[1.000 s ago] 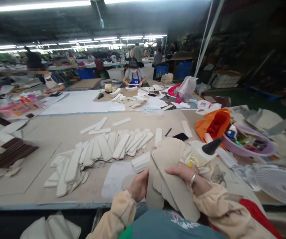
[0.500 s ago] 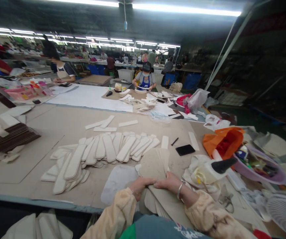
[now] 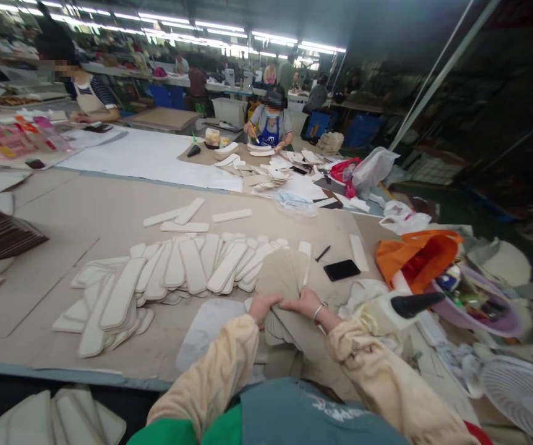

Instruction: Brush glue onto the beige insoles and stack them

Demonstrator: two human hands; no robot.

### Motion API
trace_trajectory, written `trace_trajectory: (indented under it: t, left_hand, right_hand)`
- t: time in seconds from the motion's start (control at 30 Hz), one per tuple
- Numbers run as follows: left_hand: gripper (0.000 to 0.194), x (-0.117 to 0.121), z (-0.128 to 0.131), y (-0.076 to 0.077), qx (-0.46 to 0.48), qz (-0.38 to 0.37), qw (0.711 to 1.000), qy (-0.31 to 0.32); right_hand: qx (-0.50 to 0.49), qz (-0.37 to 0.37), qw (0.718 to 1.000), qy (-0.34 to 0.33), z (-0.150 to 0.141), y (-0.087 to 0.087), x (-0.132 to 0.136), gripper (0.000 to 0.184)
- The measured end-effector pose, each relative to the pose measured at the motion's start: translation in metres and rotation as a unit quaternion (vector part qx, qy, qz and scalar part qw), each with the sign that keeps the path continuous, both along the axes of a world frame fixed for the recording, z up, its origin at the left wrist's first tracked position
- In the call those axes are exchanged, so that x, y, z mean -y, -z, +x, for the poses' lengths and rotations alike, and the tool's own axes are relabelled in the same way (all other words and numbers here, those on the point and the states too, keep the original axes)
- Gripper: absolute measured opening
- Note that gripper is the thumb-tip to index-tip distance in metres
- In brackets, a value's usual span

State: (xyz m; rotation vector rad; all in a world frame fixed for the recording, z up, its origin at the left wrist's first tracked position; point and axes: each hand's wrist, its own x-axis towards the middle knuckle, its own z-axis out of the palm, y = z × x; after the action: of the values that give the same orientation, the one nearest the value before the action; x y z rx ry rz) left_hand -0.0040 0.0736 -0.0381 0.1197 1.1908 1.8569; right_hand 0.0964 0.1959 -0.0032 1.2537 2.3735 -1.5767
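Note:
My left hand (image 3: 261, 308) and my right hand (image 3: 304, 303) are side by side, both closed on a fanned stack of beige insole pieces (image 3: 281, 275) held over the near edge of the table. A bracelet sits on my right wrist. To the left of the stack, many white padded strips (image 3: 174, 272) lie overlapped in a long row on the tan table (image 3: 62, 222). A white sheet (image 3: 206, 327) lies flat just left of my left hand.
A glue bottle with a black nozzle (image 3: 400, 306) lies right of my hands, beside an orange bag (image 3: 415, 259) and a purple bowl (image 3: 484, 303) of odds and ends. A black phone (image 3: 341, 270) and pen lie behind. People work at tables further back.
My hands have moved forward and together, from holding the insole stack apart near my body to gripping its near end over the table. The view has tilted down.

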Motion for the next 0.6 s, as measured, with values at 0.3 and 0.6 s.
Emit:
trace_trajectory:
  t: [0.3, 0.6]
  left_hand:
    - [0.016, -0.033, -0.019, 0.007, -0.029, -0.003, 1.0, -0.006]
    - [0.049, -0.039, -0.019, -0.048, 0.057, 0.072, 0.995, -0.036]
  right_hand:
    - [-0.001, 0.076, 0.997, -0.033, -0.022, 0.013, -0.028, 0.049]
    - [-0.078, 0.129, 0.988, -0.022, -0.037, -0.054, -0.001, 0.057]
